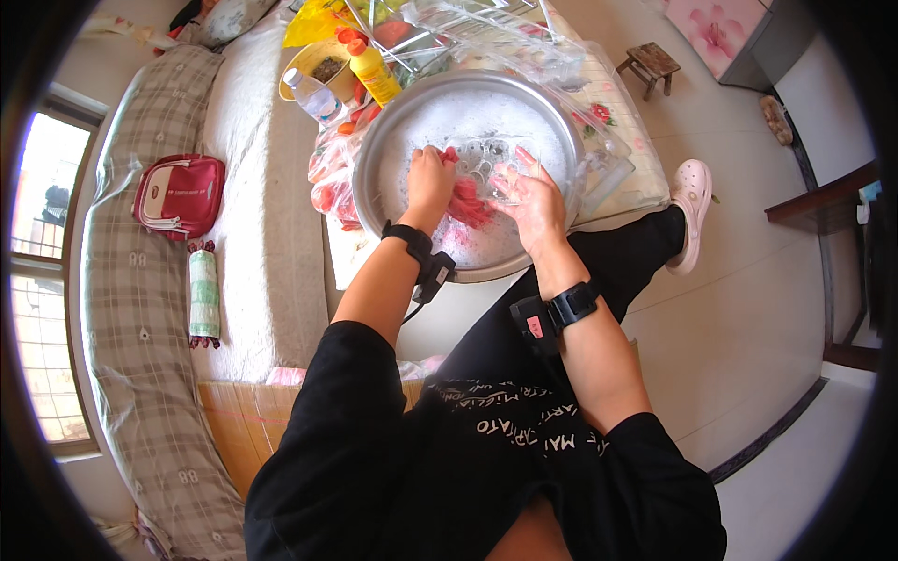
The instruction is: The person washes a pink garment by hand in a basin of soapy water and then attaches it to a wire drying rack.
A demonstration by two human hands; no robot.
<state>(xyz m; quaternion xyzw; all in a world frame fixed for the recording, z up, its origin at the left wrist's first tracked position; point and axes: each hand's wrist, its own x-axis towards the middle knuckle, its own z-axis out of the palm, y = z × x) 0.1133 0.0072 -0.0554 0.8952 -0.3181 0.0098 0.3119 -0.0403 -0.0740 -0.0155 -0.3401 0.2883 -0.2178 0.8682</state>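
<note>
A wide metal basin [365,165] of soapy, foamy water stands before me. My left hand [431,184] is closed around a bunched part of a wet red cloth [468,205] over the suds. The cloth's lower part spreads into the foam between my hands, and pinkish foam lies below it. My right hand [534,203] is at the basin's right side with its wet fingers spread and the palm partly turned up. It holds nothing that I can see. How far the cloth reaches under the foam is hidden.
Beyond the basin are a yellow bottle [374,72], a clear plastic bottle [312,95], a yellow tub [286,90] and a metal rack [421,43]. Plastic bags [330,189] touch the basin's left side. A wooden stool [652,62] stands on the floor at right.
</note>
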